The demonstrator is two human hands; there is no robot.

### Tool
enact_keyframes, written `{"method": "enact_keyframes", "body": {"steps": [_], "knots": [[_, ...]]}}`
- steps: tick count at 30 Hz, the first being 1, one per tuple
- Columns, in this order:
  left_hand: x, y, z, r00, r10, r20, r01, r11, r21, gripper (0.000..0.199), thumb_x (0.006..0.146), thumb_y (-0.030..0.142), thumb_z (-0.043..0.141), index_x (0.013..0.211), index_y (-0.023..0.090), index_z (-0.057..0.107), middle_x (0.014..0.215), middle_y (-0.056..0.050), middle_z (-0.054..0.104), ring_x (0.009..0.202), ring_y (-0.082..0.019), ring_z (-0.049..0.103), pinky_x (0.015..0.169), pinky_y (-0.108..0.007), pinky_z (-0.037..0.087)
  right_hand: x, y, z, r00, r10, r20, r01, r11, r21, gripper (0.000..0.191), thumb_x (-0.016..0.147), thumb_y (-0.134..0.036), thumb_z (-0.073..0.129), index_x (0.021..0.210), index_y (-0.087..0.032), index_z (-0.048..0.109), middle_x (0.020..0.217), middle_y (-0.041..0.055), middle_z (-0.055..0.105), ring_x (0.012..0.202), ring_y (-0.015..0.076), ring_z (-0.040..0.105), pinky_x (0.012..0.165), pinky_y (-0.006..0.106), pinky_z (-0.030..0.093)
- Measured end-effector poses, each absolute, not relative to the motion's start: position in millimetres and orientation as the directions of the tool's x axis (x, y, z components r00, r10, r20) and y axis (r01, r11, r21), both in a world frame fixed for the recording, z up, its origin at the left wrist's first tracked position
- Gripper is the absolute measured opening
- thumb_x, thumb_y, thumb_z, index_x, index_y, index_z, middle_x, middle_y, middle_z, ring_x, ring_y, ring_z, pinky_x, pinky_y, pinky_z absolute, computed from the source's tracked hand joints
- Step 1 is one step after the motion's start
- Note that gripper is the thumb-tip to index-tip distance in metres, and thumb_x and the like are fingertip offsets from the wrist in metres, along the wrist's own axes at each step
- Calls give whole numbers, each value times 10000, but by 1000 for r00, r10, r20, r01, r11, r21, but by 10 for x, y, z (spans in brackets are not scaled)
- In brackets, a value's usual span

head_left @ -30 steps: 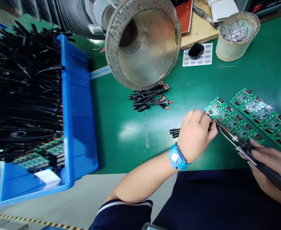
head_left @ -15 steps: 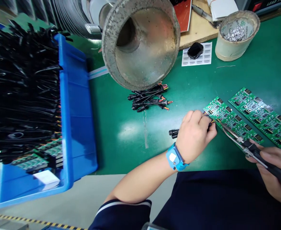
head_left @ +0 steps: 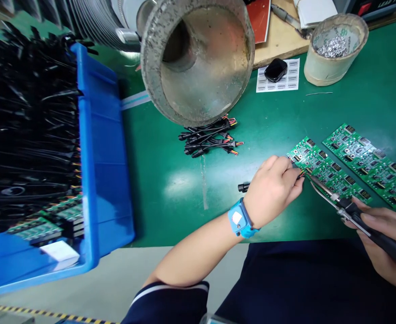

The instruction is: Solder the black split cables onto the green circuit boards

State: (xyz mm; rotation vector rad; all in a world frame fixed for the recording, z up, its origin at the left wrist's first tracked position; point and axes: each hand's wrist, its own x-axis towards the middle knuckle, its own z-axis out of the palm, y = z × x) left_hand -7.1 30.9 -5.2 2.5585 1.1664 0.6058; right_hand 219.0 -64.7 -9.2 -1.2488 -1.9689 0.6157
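My left hand (head_left: 272,192), with a blue band on its wrist, pinches a black cable (head_left: 243,187) whose plug end sticks out on the left. The cable's thin coloured wires (head_left: 301,173) meet the near edge of a green circuit board (head_left: 329,169). In my right hand (head_left: 382,229) is a soldering iron (head_left: 353,210), fingers wrapped around its black handle. A thin metal solder feed tube runs along the iron. Its tip is close to the wires at the board's edge; whether they touch, I cannot tell. A second circuit board (head_left: 370,164) lies to the right.
Several black cables (head_left: 211,139) lie under a metal fume funnel (head_left: 204,67). At left stands a blue bin (head_left: 108,157) full of cables and boards. Farther back are a tape roll (head_left: 319,67) holding solder scraps, a label sheet (head_left: 294,76) and a black oval object (head_left: 275,70).
My left hand has shifted slightly left and now shows one plug end beside it instead of two. The iron's tip has moved slightly toward me. The view has shifted a little.
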Motion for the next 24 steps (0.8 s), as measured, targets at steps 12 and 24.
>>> {"method": "enact_keyframes", "body": {"steps": [12,24], "knots": [[45,311,73,558,824,99,765,-557,323,231,859,233,455,753,119,626,756,-80,530,691,-181,441,647,-311,416,2253,-665,-151,-346,862,371,526,506,-684,512,755,-60,598,1241,-180,490,1021,59,601,991,183,580,859,285,536],[91,299,82,517,851,94,796,-518,315,150,811,199,491,727,127,592,748,-72,514,693,-181,437,651,-309,413,2253,-746,-221,-147,916,373,505,394,-768,462,718,-32,622,1139,-216,573,942,51,630,849,205,627,642,332,553]]}}
